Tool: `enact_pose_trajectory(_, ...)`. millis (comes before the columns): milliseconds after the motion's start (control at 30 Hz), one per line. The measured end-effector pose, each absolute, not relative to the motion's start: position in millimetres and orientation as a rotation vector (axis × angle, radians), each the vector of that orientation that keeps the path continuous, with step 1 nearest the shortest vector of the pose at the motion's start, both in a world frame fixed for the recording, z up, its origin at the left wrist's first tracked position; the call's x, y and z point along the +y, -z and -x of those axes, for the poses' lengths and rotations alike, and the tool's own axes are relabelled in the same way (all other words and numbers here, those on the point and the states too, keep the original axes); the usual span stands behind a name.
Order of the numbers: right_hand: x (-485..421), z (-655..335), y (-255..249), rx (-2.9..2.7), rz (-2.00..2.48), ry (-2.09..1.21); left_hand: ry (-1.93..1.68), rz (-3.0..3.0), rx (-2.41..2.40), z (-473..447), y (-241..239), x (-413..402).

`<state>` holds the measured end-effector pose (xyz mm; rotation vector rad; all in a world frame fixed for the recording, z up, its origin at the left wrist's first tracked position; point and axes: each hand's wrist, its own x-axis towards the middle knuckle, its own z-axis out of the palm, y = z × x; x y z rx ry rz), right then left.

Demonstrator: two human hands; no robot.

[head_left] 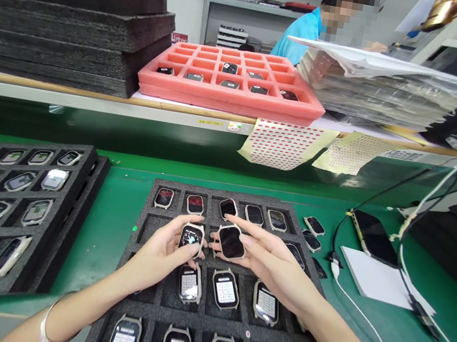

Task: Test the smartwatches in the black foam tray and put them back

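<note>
In the head view, my left hand [168, 249] grips a smartwatch case [190, 239] without a strap, its screen lit with a watch face and my thumb on the glass. Right beside it, my right hand [260, 253] holds a second smartwatch case [231, 241] whose screen is dark. Both hands are just above a black foam tray [202, 322] with square pockets. Dark-screened watches lie in its far row, such as one watch [164, 198] at the left. Nearer rows hold watches with lit white screens, among them a watch [226, 288] below my hands.
Another foam tray of watches [13, 289] lies left. Loose watches [314, 226], a phone [376, 238], white paper [381, 280] and cables [361, 318] are at right. The shelf carries black foam [72, 25], a pink tray [227, 100] and stacked bags [375, 93]. A person in blue [299, 33] is behind.
</note>
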<state>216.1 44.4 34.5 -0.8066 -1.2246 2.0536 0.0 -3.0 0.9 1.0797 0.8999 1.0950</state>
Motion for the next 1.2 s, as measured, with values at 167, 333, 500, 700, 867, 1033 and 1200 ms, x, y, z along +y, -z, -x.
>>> enact_pose_trajectory(167,45.9,-218.1,-36.1,-1.368,0.841,-2.037,-1.107,-1.132,0.956,0.6,0.9,-2.1)
enact_pose_trajectory(333,44.1,-217.9,-34.4,-1.429,0.874,-1.968,-1.09,-1.166,1.018,0.8,-0.2,-2.7)
enact_pose_trajectory(500,43.6,-218.2,-35.8,-1.46,0.854,-1.991,-1.06,-1.21,1.066,1.6,0.0,-2.8)
enact_pose_trajectory(700,43.5,-216.9,-37.3,-1.507,0.831,-1.971,-1.052,-1.256,1.092,2.0,0.3,-3.2)
enact_pose_trajectory(867,41.7,-215.9,-37.3,-1.506,0.892,-1.959,-1.028,-1.325,1.136,2.6,-2.2,-3.5)
enact_pose_trajectory(1033,41.7,-215.6,-35.5,-1.513,0.917,-1.96,-0.996,-1.428,1.109,3.4,-5.7,-5.4)
enact_pose_trajectory(1200,41.7,-214.9,-35.8,-1.507,0.904,-1.956,-0.994,-1.39,1.16,2.6,-7.3,-5.7)
